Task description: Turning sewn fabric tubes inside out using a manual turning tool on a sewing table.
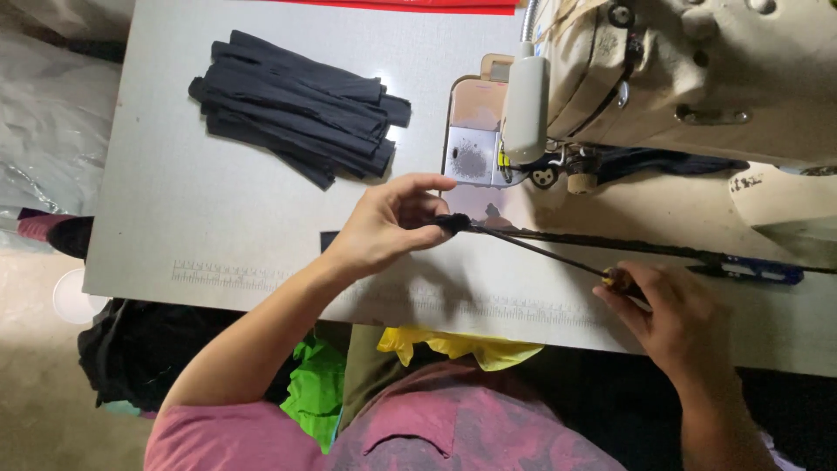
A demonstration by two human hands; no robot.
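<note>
Pinched in the left hand (384,228) grip: bunched end of a narrow black fabric strip (532,249), drawn taut to the right hand (671,314) grip, closed on a slender rod (621,281). Beyond both grips, folded black strips (296,105) stacked on the grey tabletop (174,218).

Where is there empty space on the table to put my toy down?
Bare table lies left of the left hand, below the black strips. A smaller patch sits between those strips and the sewing machine. It is crowded near the machine's needle and between the left hand and right hand, where the thin rod stretches.
</note>
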